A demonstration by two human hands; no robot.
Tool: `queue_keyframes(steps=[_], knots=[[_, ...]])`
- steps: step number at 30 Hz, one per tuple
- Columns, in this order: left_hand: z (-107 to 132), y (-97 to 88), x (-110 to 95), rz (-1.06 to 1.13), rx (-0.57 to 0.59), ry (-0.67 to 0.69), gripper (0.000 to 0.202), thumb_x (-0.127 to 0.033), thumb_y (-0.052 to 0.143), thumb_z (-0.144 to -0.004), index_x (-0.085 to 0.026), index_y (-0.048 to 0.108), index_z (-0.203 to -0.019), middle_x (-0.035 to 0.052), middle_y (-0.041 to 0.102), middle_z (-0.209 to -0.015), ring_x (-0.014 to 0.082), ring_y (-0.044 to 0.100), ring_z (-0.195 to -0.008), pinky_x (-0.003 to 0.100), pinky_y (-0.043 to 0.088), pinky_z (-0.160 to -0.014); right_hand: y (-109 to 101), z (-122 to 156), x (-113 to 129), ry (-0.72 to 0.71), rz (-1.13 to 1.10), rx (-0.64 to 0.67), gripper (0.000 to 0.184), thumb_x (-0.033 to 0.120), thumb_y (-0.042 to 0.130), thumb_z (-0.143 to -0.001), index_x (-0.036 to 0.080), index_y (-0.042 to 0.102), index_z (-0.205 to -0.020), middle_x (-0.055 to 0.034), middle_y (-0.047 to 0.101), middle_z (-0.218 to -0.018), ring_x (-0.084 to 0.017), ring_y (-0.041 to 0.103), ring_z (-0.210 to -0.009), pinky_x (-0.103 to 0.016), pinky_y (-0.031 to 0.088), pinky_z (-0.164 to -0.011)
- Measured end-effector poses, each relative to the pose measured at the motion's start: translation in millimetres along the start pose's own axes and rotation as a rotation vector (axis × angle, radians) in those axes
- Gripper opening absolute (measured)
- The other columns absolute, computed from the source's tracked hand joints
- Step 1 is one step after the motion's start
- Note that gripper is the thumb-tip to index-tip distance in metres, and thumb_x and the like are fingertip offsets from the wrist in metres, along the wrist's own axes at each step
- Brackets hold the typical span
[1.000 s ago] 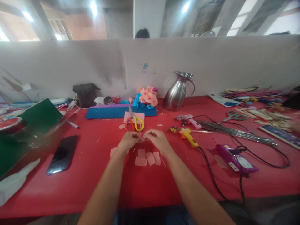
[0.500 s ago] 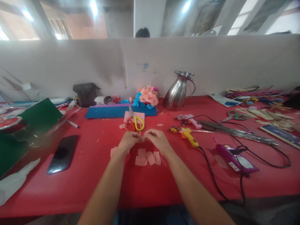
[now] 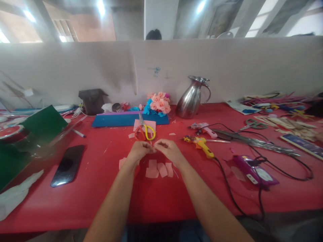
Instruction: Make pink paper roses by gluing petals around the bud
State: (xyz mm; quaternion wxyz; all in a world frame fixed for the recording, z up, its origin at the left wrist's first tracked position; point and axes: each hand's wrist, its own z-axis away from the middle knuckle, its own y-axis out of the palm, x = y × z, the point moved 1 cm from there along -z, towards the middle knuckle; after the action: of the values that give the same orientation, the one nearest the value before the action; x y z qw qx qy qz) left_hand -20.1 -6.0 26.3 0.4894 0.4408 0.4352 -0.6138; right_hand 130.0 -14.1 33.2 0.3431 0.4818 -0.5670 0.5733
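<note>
My left hand (image 3: 139,151) and my right hand (image 3: 169,150) meet fingertip to fingertip over the red table (image 3: 101,195), both pinched on a tiny piece too small to name. Several small pink paper squares (image 3: 159,169) lie on the table just under my wrists. Yellow and orange handled scissors (image 3: 144,130) rest on a pink sheet a little beyond my fingers.
A yellow glue gun (image 3: 202,144) lies right of my hands, its black cord trailing to a purple device (image 3: 254,170). A steel jug (image 3: 192,98), pink paper flowers (image 3: 158,103) and a blue foam sheet (image 3: 118,120) stand at the back. A black phone (image 3: 67,165) lies left.
</note>
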Motion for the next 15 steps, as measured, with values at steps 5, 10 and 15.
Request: queue_keyframes(steps=[5,10,15], knots=[[0.7,-0.5,-1.4,-0.02,-0.017,0.002,0.024,-0.03,0.078,-0.041,-0.015,0.063,-0.053,-0.0027,0.053,-0.051,0.0099,0.043,-0.054,0.025,0.034,-0.058,0.1,0.2,-0.3,-0.01,0.007,-0.055,0.018,0.033,0.056,-0.072,0.018,0.063,-0.067,-0.0011,0.064,-0.069,-0.015,0.056,-0.068,-0.027,0.042,-0.067],[1.1,-0.5,-1.9,-0.003,-0.022,0.028,0.025,-0.029,0.08,-0.041,-0.015,0.067,-0.057,-0.0015,0.057,-0.055,0.0112,0.047,-0.057,0.026,0.036,-0.061,0.9,0.8,1.2,-0.021,0.007,-0.061,0.015,0.029,0.055,-0.071,0.018,0.063,-0.065,-0.0011,0.064,-0.067,-0.015,0.056,-0.067,-0.027,0.042,-0.065],[0.3,-0.2,-1.2,0.003,-0.013,0.034,0.025,-0.029,0.08,-0.041,-0.014,0.067,-0.056,-0.001,0.056,-0.054,0.0111,0.046,-0.056,0.027,0.036,-0.061,1.3,0.4,-1.1,-0.034,0.029,-0.058,0.014,0.027,0.054,-0.071,0.018,0.063,-0.065,-0.0015,0.065,-0.066,-0.015,0.057,-0.066,-0.027,0.043,-0.065]])
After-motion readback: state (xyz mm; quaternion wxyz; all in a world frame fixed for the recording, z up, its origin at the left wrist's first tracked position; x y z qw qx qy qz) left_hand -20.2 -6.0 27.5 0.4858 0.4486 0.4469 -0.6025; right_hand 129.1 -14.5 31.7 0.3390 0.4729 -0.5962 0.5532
